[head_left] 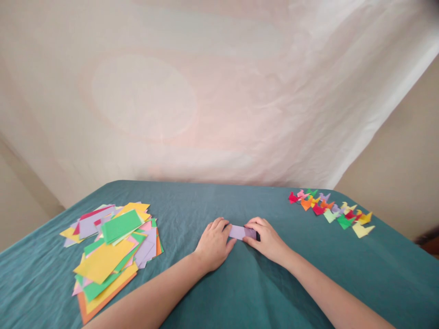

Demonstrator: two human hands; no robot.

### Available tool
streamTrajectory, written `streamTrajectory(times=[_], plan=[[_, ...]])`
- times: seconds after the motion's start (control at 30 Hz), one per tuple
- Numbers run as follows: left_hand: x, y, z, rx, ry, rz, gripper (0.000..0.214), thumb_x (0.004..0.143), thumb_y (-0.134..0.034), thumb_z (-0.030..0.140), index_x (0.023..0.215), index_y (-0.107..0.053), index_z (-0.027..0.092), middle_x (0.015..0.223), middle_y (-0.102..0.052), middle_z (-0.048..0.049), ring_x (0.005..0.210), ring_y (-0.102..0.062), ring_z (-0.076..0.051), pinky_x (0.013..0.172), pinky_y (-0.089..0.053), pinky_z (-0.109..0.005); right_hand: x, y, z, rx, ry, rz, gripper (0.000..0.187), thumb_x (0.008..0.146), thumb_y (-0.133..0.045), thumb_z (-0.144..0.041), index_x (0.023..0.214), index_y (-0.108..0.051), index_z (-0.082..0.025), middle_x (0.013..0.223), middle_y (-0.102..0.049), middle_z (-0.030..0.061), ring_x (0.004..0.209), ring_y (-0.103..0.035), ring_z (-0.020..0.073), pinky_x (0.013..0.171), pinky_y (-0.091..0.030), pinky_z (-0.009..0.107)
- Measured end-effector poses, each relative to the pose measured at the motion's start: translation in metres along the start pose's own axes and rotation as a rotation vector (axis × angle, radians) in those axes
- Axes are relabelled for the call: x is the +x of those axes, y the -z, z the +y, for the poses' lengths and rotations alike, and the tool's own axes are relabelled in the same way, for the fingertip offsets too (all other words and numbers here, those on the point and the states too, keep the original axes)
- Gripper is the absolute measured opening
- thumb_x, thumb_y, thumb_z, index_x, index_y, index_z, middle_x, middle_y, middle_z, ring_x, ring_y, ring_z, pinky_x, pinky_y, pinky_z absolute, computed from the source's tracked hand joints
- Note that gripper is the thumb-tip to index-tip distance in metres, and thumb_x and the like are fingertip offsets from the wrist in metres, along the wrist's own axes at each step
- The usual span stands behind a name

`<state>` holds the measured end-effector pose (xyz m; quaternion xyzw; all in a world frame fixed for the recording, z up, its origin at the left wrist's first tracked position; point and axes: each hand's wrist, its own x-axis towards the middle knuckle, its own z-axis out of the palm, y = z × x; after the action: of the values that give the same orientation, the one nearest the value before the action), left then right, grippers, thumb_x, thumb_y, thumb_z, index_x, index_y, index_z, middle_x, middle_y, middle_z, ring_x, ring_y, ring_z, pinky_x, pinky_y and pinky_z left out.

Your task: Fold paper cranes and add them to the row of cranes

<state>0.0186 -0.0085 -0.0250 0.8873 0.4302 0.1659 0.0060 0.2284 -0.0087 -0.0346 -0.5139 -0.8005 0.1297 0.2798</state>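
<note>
Lilac paper, folded into a narrow strip (242,232), lies flat on a teal tablecloth (308,283) near the middle of the table, pressed between a person's two bare hands. The left hand (214,244) rests palm-down at the strip's left end, fingers curled onto its edge; the right hand (267,238) covers the right end, fingertips pinning the paper to the cloth. Neither hand lifts the strip. Well apart to the left sits a loose heap of coloured paper rectangles (113,249) in yellow, green, orange, pink and lilac. Toward the far right corner, a scatter of small folded paper figures (331,211) lies in a rough line. A pale, creased cloth backdrop (212,91) hangs behind the table.
</note>
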Motion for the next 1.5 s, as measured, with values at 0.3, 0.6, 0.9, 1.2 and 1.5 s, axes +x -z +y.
streamTrajectory(times=[0.3, 0.6, 0.9, 1.2, 1.5], plan=[[0.000, -0.001, -0.001, -0.057, 0.000, 0.013, 0.038, 0.088, -0.044, 0.036, 0.120, -0.047, 0.016, 0.122, -0.048, -0.0101, 0.120, -0.038, -0.026, 0.101, -0.032, -0.040, -0.002, -0.001, -0.003, -0.010, -0.005, 0.028, 0.025, 0.075, -0.065, -0.029, 0.099, -0.063, -0.020, 0.099, -0.059, 0.0056, 0.092, -0.054, 0.0204, 0.084, -0.042, 0.035], [0.000, -0.001, -0.002, -0.117, -0.016, 0.035, 0.034, 0.086, -0.048, 0.032, 0.116, -0.051, 0.017, 0.118, -0.051, -0.0095, 0.118, -0.040, -0.025, 0.100, -0.034, -0.041, -0.004, -0.003, -0.005, 0.034, -0.008, 0.046, 0.020, 0.076, -0.063, -0.029, 0.095, -0.063, -0.021, 0.096, -0.060, 0.0050, 0.091, -0.054, 0.0210, 0.082, -0.042, 0.035], [0.001, 0.000, -0.003, -0.175, -0.013, 0.048, 0.036, 0.085, -0.050, 0.029, 0.119, -0.048, 0.016, 0.118, -0.050, -0.0101, 0.114, -0.043, -0.025, 0.097, -0.037, -0.041, -0.004, -0.006, -0.007, 0.021, 0.010, 0.043, 0.030, 0.074, -0.064, -0.031, 0.103, -0.062, -0.021, 0.099, -0.059, 0.0063, 0.093, -0.054, 0.0222, 0.083, -0.041, 0.036], [0.000, 0.000, -0.004, -0.228, -0.026, 0.059, 0.034, 0.084, -0.052, 0.028, 0.117, -0.050, 0.018, 0.116, -0.051, -0.0094, 0.112, -0.044, -0.025, 0.095, -0.037, -0.042, -0.005, -0.005, -0.012, 0.066, -0.069, 0.062, 0.024, 0.069, -0.067, -0.025, 0.091, -0.061, -0.019, 0.092, -0.059, 0.0057, 0.088, -0.053, 0.0214, 0.080, -0.041, 0.035], [0.004, 0.000, -0.008, -0.416, -0.004, 0.135, 0.029, 0.080, -0.060, 0.033, 0.105, -0.056, 0.019, 0.102, -0.058, -0.0055, 0.096, -0.053, -0.020, 0.086, -0.041, -0.033, -0.005, 0.005, -0.027, 0.331, -0.067, 0.103, 0.010, 0.082, -0.050, -0.020, 0.081, -0.059, -0.020, 0.079, -0.061, 0.0014, 0.075, -0.055, 0.0157, 0.069, -0.042, 0.027]])
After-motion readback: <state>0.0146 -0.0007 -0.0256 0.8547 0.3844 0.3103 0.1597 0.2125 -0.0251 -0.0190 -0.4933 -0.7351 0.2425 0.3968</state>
